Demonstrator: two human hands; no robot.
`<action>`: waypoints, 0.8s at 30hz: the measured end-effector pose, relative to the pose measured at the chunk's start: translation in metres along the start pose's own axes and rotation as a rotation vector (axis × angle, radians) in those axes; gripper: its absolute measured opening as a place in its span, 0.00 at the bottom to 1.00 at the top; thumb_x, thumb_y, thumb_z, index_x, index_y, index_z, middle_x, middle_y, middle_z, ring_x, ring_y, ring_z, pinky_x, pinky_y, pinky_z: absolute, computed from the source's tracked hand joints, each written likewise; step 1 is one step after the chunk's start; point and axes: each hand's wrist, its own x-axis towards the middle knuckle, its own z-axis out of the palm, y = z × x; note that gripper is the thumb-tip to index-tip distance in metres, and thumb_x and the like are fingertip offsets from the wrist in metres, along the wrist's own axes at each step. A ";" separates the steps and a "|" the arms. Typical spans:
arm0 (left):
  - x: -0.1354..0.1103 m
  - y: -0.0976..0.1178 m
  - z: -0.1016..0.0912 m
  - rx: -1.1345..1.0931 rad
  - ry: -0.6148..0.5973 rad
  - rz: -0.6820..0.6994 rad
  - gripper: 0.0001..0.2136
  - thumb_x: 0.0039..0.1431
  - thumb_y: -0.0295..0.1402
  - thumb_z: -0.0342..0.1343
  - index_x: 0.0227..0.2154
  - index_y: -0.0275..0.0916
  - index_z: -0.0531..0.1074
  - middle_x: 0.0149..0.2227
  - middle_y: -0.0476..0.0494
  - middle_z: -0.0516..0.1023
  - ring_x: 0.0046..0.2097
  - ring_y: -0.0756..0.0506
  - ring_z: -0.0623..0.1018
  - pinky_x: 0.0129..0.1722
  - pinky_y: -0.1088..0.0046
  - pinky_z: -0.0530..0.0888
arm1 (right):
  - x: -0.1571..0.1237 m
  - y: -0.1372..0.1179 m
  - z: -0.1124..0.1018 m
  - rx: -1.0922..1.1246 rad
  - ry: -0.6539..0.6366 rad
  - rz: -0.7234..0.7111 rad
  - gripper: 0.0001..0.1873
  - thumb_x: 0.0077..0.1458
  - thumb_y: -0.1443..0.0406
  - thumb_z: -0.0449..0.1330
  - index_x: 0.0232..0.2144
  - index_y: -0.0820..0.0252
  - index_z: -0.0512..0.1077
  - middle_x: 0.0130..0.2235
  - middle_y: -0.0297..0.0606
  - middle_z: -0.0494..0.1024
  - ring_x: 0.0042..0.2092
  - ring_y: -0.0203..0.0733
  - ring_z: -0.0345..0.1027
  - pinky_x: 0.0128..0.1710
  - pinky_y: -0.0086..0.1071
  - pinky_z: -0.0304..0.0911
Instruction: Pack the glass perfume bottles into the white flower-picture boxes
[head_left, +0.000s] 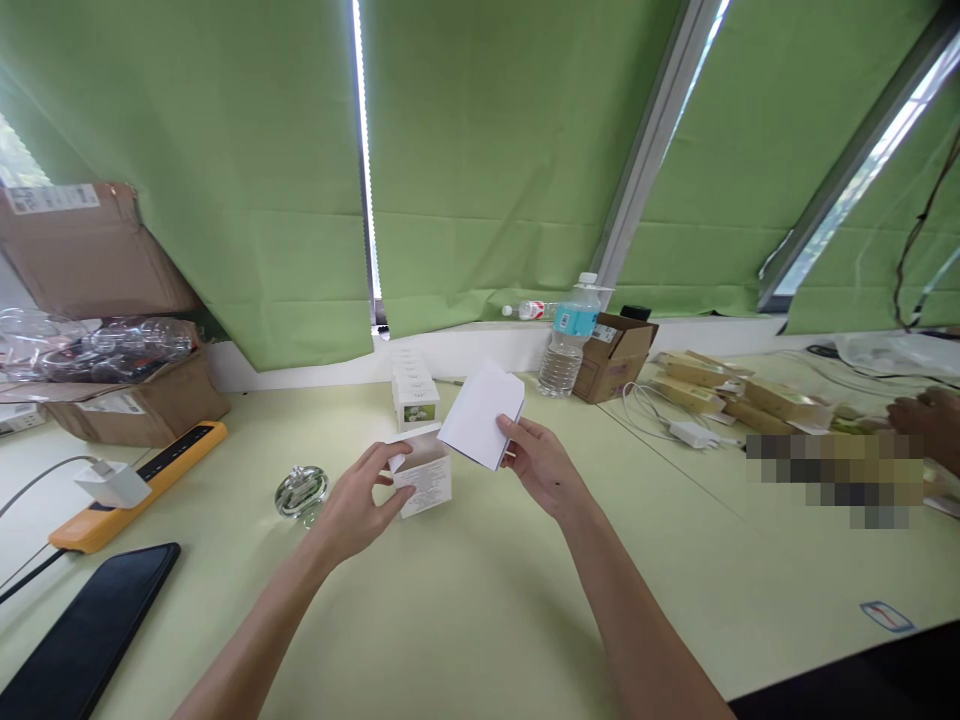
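My left hand [367, 500] grips a small white printed box [429, 484] by its left side, thumb on the front and fingers at the raised flap. The box stands on the table with its top open. My right hand [546, 462] pinches a folded white sheet of card or paper [484, 415] by its lower right edge, in the air just right of the box. Left of my left hand sits a clear glass jar or bottle [301, 493]. Behind the box, a row of similar small white boxes [415, 390] stands on the table.
At left lie an orange power strip [142, 490], a white charger [112, 485], a black phone [90, 630] and an open cardboard box [142, 405]. A large water bottle [570, 340] and a brown carton [616, 358] stand behind right. Flat yellowish boxes [784, 402] lie near another person's hand [926, 425].
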 end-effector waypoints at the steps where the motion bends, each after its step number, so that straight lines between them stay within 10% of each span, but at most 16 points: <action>1: 0.000 0.000 0.000 0.025 -0.021 -0.017 0.16 0.59 0.34 0.51 0.50 0.51 0.63 0.52 0.50 0.69 0.42 0.47 0.75 0.42 0.67 0.75 | 0.000 0.000 0.000 0.000 0.000 0.000 0.18 0.46 0.54 0.67 0.33 0.62 0.76 0.31 0.37 0.74 0.29 0.34 0.62 0.25 0.29 0.56; 24: -0.003 0.005 0.004 -0.196 -0.116 -0.111 0.24 0.56 0.36 0.55 0.54 0.45 0.55 0.47 0.41 0.76 0.45 0.40 0.78 0.43 0.61 0.74 | -0.021 0.011 0.049 -0.284 -0.060 -0.294 0.19 0.44 0.57 0.67 0.39 0.58 0.74 0.38 0.41 0.76 0.33 0.42 0.67 0.24 0.31 0.65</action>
